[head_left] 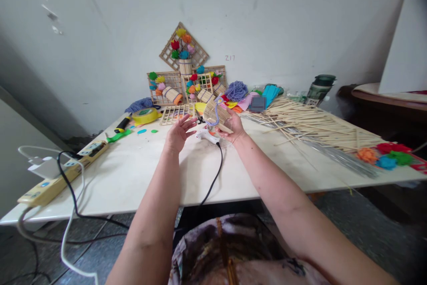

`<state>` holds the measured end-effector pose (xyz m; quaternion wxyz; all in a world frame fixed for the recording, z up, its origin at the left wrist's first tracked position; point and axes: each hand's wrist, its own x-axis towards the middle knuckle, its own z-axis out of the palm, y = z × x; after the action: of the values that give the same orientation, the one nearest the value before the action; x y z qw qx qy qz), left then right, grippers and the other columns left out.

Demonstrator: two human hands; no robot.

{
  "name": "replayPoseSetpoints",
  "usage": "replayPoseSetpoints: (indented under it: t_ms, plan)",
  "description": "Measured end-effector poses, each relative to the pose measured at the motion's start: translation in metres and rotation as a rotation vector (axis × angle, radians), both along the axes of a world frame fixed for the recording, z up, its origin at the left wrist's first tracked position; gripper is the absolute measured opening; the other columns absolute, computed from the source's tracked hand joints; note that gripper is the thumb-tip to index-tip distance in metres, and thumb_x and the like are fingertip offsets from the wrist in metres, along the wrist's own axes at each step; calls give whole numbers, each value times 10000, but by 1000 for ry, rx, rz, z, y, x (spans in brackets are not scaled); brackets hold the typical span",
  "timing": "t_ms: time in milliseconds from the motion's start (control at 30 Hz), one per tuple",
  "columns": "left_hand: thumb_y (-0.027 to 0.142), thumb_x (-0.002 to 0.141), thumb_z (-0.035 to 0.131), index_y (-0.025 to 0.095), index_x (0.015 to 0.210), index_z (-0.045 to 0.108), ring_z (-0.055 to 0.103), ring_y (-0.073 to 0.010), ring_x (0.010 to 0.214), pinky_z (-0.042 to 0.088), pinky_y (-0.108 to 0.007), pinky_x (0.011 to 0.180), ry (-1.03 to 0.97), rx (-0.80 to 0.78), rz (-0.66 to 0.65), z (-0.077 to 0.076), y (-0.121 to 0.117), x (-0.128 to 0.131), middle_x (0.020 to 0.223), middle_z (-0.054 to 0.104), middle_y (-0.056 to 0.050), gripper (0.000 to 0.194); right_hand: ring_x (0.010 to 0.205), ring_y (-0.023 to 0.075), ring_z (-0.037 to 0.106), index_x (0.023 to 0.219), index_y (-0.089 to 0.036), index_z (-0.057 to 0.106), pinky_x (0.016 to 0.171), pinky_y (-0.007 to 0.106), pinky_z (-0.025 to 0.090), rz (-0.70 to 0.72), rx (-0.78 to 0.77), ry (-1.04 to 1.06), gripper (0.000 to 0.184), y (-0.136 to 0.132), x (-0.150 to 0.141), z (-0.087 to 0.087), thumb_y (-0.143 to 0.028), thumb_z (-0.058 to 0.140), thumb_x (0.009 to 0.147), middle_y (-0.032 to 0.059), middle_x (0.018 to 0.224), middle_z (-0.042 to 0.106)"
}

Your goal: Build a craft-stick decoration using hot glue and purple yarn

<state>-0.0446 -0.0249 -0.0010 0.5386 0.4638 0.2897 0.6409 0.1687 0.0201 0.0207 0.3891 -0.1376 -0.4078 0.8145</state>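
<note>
My right hand grips a small basket made of wooden sticks, tilted above the table. A strand of lilac yarn loops across the basket's side. To the left of it, my left hand is raised with its fingers apart and nothing in it. Beneath the basket a white hot glue gun lies on the table, its black cord running toward me over the front edge. Part of the gun's front end is hidden by the basket.
Stick lattices with felt flowers lean at the wall. Loose sticks spread rightward, near felt flowers and a dark bottle. Yellow tape, a utility knife and a power strip with cables are at left.
</note>
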Motion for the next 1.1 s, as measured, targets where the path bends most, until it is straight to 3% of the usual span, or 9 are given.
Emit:
replayPoseSetpoints:
  t_ms: [467,800,1100]
  plan:
    - [353,718,563,179,1128,597,583,-226,1055,475,-345,792,29,-3,30,-6,3,0,1107,660,-94,447,412,183,575,1039,-124,530,241,208,293,-54,90,-105,455,-6,-8,-2,-458,267,877,72,632,650]
    - [256,636,615,170,1110,602,622,-184,890,462,-283,695,2,-75,18,2,-1,5,939,691,-54,482,414,183,583,1035,-113,550,247,204,302,-29,87,-190,482,-2,-10,-7,-497,308,872,79,629,651]
    - [332,633,647,196,1126,622,594,-193,978,443,-277,732,26,28,-33,-2,-2,1,1000,670,-55,512,569,221,643,1016,-104,558,419,338,512,59,69,-229,398,-6,-16,-7,-383,301,895,91,704,674]
